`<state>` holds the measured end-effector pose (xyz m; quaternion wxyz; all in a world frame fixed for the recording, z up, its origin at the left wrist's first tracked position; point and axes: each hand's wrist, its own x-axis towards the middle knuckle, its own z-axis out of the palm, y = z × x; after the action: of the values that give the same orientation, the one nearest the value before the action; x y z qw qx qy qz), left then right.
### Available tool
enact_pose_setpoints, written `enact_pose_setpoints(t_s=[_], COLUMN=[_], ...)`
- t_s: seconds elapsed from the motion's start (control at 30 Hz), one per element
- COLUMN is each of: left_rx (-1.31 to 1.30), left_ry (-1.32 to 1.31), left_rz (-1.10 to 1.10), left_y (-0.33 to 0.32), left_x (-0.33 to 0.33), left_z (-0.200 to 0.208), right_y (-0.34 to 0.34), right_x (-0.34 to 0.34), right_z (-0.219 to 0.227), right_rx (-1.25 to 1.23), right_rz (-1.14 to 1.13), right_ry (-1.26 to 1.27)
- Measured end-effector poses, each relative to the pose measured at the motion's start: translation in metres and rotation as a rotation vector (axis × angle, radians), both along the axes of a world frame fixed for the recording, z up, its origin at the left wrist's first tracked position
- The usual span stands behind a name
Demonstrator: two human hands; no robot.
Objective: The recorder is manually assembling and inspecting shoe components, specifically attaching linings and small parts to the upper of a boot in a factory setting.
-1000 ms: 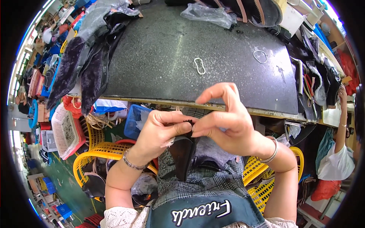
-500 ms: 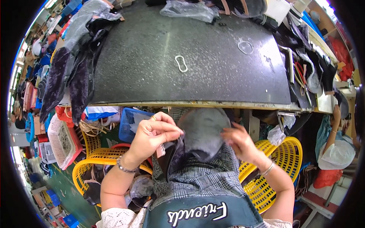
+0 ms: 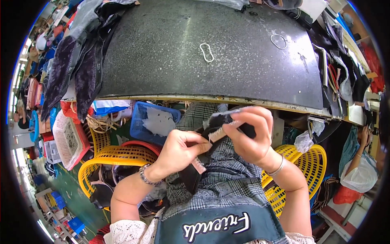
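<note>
One blue bskt (image 3: 137,118) w/ white scraps (image 3: 156,123); L fingers (image 3: 201,149), R fingers (image 3: 239,140) pinching dark matl (image 3: 189,177).

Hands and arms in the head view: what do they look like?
Human and ungloved. The left hand has a chunky, silver-toned bracelet at its wrist; the right hand, a smooth, slim, silver-toned bangle. Whitish, lacy sleeves end above the elbows.

Bright light; white glare on the dark tabletop (image 3: 243,73), strongest rightward; bent edges, black corners
</note>
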<state>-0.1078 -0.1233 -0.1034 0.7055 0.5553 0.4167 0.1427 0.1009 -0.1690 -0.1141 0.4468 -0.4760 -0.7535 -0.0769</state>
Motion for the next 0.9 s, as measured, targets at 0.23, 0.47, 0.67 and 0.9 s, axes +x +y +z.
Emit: enact_pose_setpoints(t_s=[0.23,0.47,0.67,0.9], left_rx=[0.190,0.361,1.022,0.449], left_ry=[-0.111,-0.003,-0.077,-0.268], left_rz=[0.171,0.148,0.312,0.472], left_y=[-0.005,-0.015,0.003,0.010], left_x=[-0.004,-0.003,-0.015,-0.033], left_z=[-0.016,-0.014,-0.023,-0.041], right_y=[-0.015,-0.006,0.012,0.033], right_x=[-0.009,-0.029,-0.026,-0.028], right_z=[-0.005,0.002,0.000,0.010], right_rx=[-0.366,-0.685,-0.365,-0.671], right_rz=[0.122,-0.067,0.042,0.405], right_ry=[0.188,0.750,0.237,0.298])
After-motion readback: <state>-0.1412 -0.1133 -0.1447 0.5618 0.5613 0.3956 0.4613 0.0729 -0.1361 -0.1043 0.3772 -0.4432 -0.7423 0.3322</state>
